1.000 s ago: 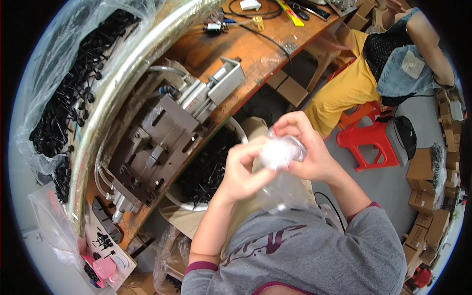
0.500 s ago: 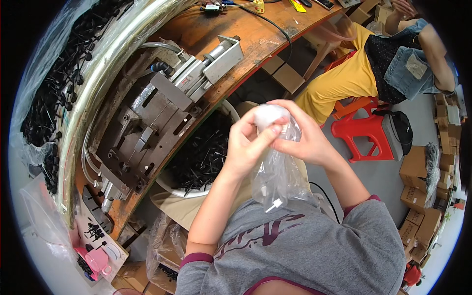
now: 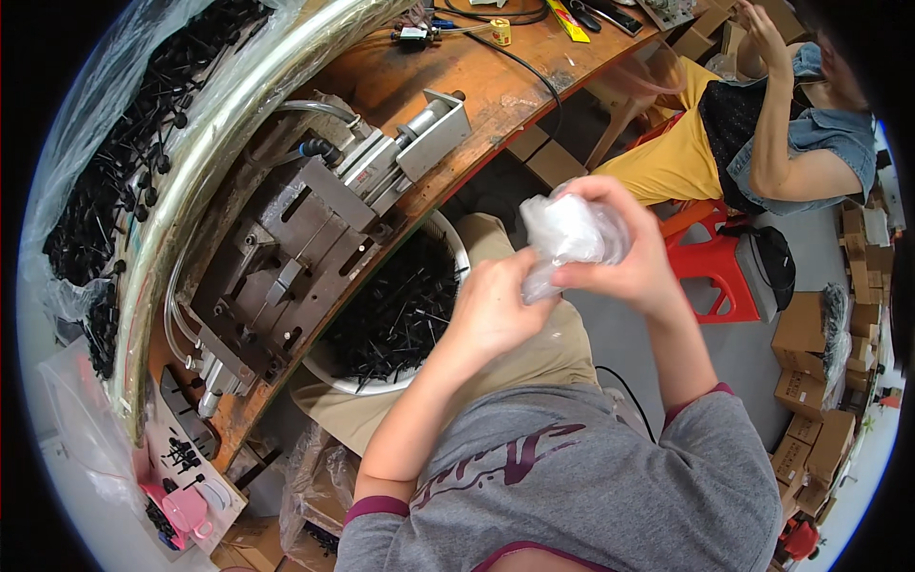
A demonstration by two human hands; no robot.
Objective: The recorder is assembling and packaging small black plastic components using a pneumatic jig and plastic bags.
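Both hands are on a crumpled clear plastic bag (image 3: 569,232) with something whitish bunched in it, held up above my lap. My right hand (image 3: 624,250) curls round the bag's right side, thumb below and fingers over the top. My left hand (image 3: 500,303) is closed at the bag's lower left, its back toward me and its fingertips mostly hidden. What lies inside the bag is too blurred to make out. Left of my hands, a white round tub (image 3: 461,250) holds many thin black parts (image 3: 396,315).
A metal fixture with a cylinder (image 3: 305,224) stands on the worn wooden bench (image 3: 505,91). More black parts (image 3: 86,210) lie in plastic sheeting at far left. At right are a red stool (image 3: 715,276), a seated person in yellow trousers (image 3: 667,148) and cardboard boxes (image 3: 801,324).
The bag, hanging down half a second ago, is now gathered up and bunched. My right hand has moved right and turned round it; my left hand has turned over and lowered slightly.
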